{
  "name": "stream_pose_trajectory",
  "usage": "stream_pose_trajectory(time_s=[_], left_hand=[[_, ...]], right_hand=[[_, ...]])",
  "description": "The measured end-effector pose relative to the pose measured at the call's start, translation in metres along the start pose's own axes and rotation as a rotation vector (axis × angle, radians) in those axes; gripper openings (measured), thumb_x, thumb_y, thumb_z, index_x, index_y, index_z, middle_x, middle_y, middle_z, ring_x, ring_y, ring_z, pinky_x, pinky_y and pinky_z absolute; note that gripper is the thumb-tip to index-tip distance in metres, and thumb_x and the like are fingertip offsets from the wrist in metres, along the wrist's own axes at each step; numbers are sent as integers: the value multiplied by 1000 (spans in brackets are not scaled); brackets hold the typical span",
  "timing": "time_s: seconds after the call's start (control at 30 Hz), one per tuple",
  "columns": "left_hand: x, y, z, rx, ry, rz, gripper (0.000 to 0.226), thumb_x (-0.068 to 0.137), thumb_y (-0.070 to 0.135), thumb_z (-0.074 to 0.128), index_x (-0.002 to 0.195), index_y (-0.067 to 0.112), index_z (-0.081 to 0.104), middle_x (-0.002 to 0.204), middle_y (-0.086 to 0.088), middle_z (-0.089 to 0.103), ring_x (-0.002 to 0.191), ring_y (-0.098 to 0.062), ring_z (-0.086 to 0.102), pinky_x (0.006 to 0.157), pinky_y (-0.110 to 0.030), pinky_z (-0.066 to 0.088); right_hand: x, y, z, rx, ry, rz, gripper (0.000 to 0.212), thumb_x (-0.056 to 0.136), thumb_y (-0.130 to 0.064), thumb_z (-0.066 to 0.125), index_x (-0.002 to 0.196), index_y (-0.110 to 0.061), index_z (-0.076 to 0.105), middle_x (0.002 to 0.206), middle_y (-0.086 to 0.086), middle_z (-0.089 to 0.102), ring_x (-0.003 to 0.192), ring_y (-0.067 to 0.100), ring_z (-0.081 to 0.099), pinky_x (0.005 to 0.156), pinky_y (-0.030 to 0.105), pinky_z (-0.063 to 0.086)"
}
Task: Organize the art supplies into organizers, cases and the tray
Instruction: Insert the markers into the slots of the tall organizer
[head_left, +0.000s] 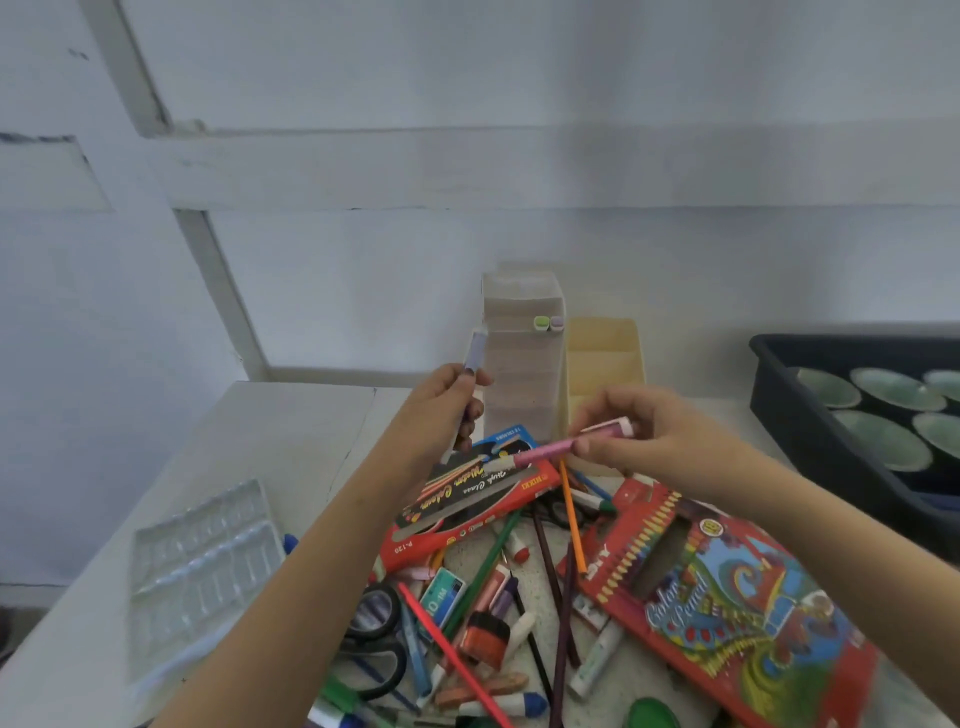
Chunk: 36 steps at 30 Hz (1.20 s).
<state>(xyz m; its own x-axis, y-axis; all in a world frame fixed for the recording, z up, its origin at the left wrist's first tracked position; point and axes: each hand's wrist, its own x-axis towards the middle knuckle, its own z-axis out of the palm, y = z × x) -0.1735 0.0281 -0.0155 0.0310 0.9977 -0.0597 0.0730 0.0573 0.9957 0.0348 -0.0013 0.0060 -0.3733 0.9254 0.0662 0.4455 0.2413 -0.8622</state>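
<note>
I see the left hand (447, 400) curled round a purple marker (475, 353), held upright just beside the tall white organizer (522, 364). The right hand (639, 431) pinches a pink marker (566, 444) near level, above the red pen box (467, 512). A beige organizer (605, 358) stands behind that hand. Loose pencils, scissors (379, 654) and a coloured-pencil case (727, 597) are heaped on the table (260, 441). The dark tray (779, 395) sits far right, well apart.

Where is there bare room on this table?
Bare tabletop lies beyond the clear plastic tray, left of the white organizer. A narrow strip shows between yellow organizer and black tray. The left hand holds a purple marker, the right hand a pink marker, above the crowded pile.
</note>
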Motion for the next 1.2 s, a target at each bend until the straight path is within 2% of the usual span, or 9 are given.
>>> stream_pose_trajectory(time_s=[0.2, 0.33, 0.53, 0.63, 0.7, 0.8, 0.9, 1.03, 1.2], left_hand=[[21, 25, 5, -53, 77, 195, 20, 94, 6, 50, 90, 18, 66, 77, 4, 63, 69, -7, 54, 66, -18, 46], [30, 39, 11, -98, 113, 317, 17, 96, 12, 50, 91, 18, 65, 82, 5, 65, 72, -5, 56, 68, -14, 48], [45, 52, 16, -56, 257, 492, 13, 90, 9, 61, 97, 17, 67, 85, 4, 66, 80, -8, 57, 71, -10, 46], [50, 54, 14, -25, 300, 573, 18, 86, 3, 64, 94, 18, 66, 82, 11, 66, 76, -6, 59, 72, -16, 49], [53, 52, 12, -6, 314, 619, 17, 84, 1, 65, 90, 16, 66, 82, 14, 66, 75, -3, 61, 74, -19, 50], [57, 46, 11, 85, 331, 654, 17, 81, 2, 66, 86, 18, 65, 79, 14, 66, 73, -2, 61, 75, -23, 51], [59, 39, 11, 215, 342, 678, 19, 80, 1, 66, 87, 18, 65, 78, 15, 65, 71, 2, 61, 71, -15, 48], [62, 30, 9, 291, 341, 690, 20, 79, 0, 66, 87, 18, 64, 78, 17, 65, 73, 3, 62, 71, -15, 48], [68, 23, 6, 424, 322, 690, 12, 82, 11, 67, 88, 21, 67, 83, 19, 66, 84, 0, 59, 77, -11, 39]], right_hand=[[28, -14, -12, 290, 283, -25, 25, 74, -6, 73, 98, -6, 63, 74, 4, 66, 61, 8, 62, 59, 17, 52], [46, -23, -17, 392, 504, -61, 16, 85, -4, 62, 101, -2, 60, 80, 6, 67, 62, 5, 64, 61, 19, 54], [72, -31, -23, 26, 670, -301, 25, 91, -7, 56, 108, -24, 62, 90, -3, 65, 80, 5, 64, 75, 19, 54], [81, -32, -18, -159, 686, -453, 30, 90, -3, 56, 115, -18, 62, 88, -19, 57, 80, -8, 59, 74, 7, 46], [86, -28, -13, -287, 653, -540, 32, 89, 0, 55, 119, -13, 61, 90, -17, 56, 82, -13, 56, 76, 3, 42], [94, -17, -9, -509, 524, -584, 34, 89, -2, 56, 122, -11, 59, 95, -2, 64, 86, 1, 56, 80, 13, 43], [102, -4, -5, -727, 441, -573, 31, 86, -8, 60, 117, -13, 60, 96, -2, 67, 88, 15, 59, 75, 23, 39], [111, 7, -3, -885, 438, -583, 20, 80, -12, 66, 99, -15, 63, 83, -5, 68, 80, 20, 58, 74, 32, 36], [115, 10, -4, -920, 490, -567, 15, 77, -11, 68, 89, -17, 63, 74, -3, 64, 76, 21, 55, 74, 31, 32]])
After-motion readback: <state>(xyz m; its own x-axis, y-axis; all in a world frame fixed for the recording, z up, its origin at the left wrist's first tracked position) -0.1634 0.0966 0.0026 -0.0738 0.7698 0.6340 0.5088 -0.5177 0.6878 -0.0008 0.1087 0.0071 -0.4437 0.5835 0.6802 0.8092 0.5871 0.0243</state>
